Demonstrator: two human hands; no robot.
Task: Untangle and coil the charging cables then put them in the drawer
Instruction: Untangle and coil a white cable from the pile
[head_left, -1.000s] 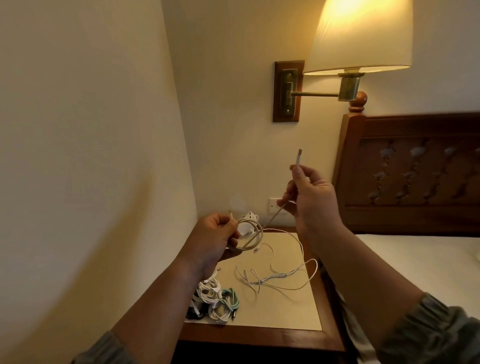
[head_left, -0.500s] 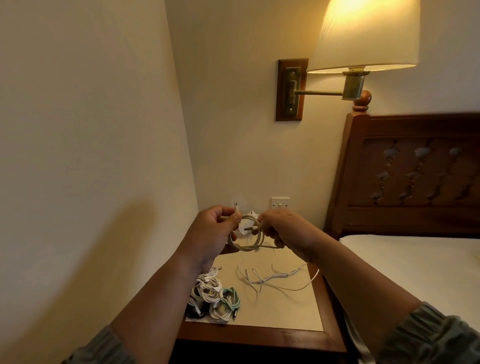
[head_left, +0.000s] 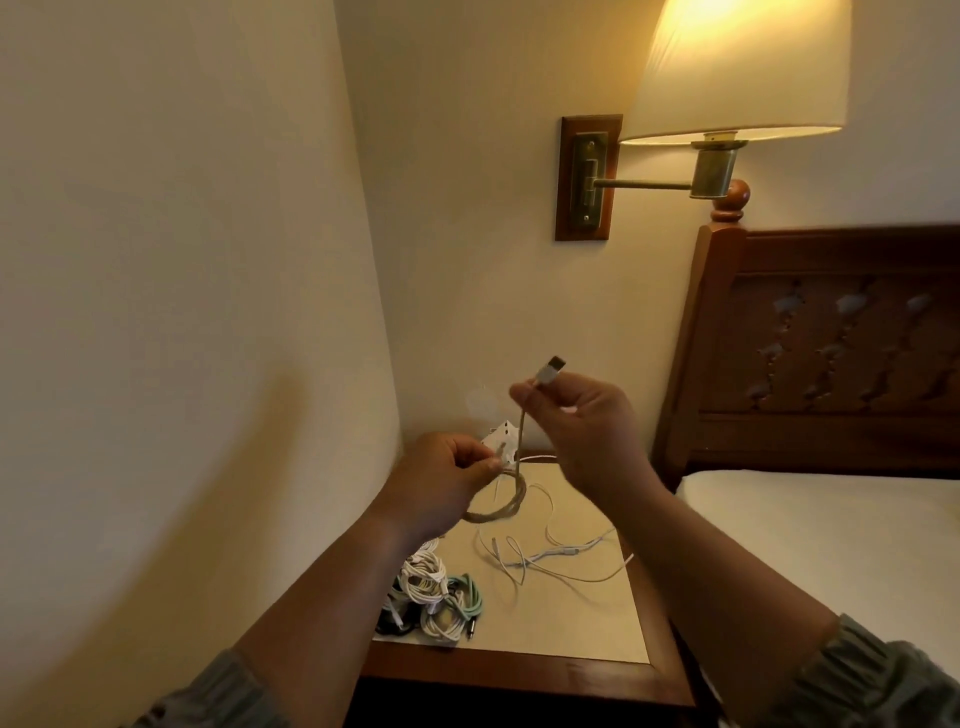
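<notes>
My left hand grips a small coil of beige cable above the nightstand. My right hand pinches the same cable just below its USB plug, which points up and right. The cable runs straight down from my right hand to the coil. A loose white cable sprawls on the nightstand top. Several coiled white, green and black cables lie bundled at the front left. No drawer shows in this view.
A white charger plug sits at the back of the nightstand by the wall. A lit wall lamp hangs above on the right. A wooden headboard and bed stand to the right.
My right hand, which met the left at the coil half a second ago, has risen up and right, drawing the plug end of the cable out. The left hand stays holding the coil.
</notes>
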